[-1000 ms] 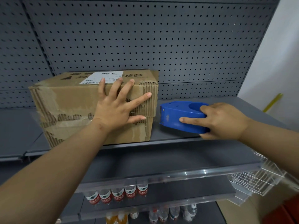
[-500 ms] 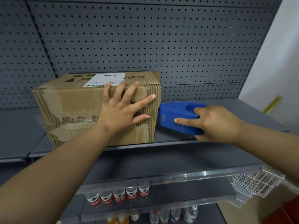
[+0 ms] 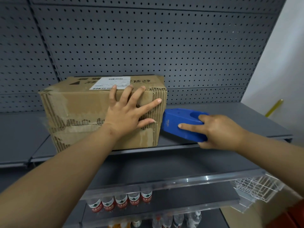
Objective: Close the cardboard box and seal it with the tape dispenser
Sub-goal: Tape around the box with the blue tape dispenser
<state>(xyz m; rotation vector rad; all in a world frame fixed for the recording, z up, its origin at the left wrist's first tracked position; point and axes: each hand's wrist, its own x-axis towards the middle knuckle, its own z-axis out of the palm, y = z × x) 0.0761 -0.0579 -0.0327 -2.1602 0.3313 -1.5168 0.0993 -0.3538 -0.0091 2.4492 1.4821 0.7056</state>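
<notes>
A blue tape dispenser (image 3: 182, 125) is held in the grip of the right hand (image 3: 218, 131), fingers curled over its top and the index finger laid straight along its near side. The dispenser's nose is set against the lower right corner of a cardboard box (image 3: 79, 111), at the seam that runs across the box's front face. The left hand (image 3: 126, 114) is pressed flat on that face near its right end, fingers spread wide and nothing held; the fingertips reach the top edge and the thumb lies along the seam. The box is seen closed, its front worn, with torn paper and exposed corrugation around the seam and at the right edge. A white label (image 3: 110, 83) is stuck on its top. Box and dispenser are both carried by a grey metal shelf (image 3: 238, 116), backed by a grey pegboard (image 3: 148, 43). On a lower shelf, a row of bottles (image 3: 121, 203) with red-and-white labels is lined up behind a clear rail. A white wire basket (image 3: 258, 188) is seen at lower right.
</notes>
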